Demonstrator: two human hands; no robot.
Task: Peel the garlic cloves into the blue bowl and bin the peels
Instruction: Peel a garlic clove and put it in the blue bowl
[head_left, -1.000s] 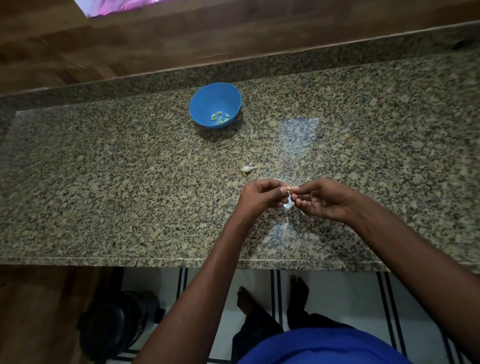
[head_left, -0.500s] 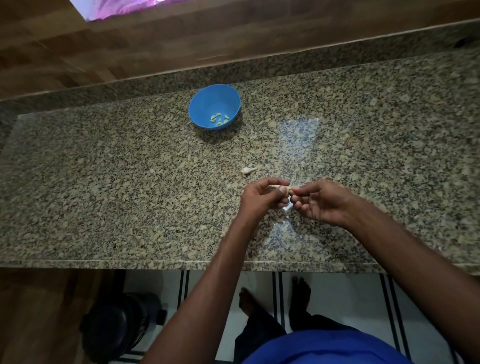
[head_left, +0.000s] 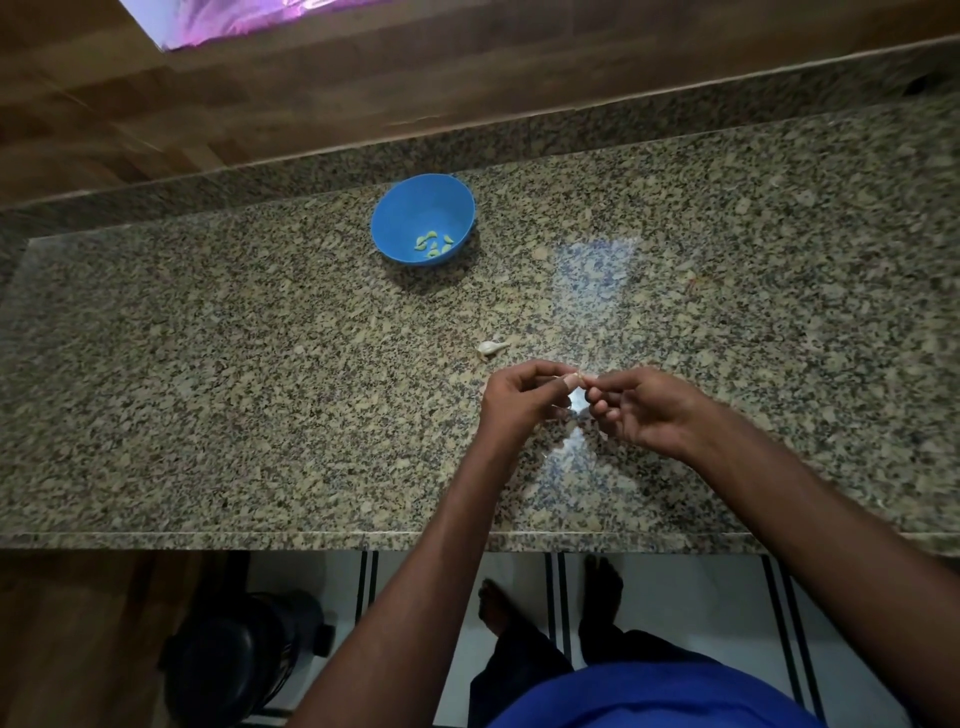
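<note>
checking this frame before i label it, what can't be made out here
- Garlic clove, head view: pinched between the left hand and right hand; the fingertips hide most of it, so how far it is peeled cannot be told.
- Peeled cloves in the blue bowl: too small to count surely.
- Black bin below the counter: dark, its opening unclear.
- White piece on the counter: too small to tell clove from peel.

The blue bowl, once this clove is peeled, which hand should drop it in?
Probably left: the left hand pinches the garlic clove and is on the blue bowl's side.
</note>
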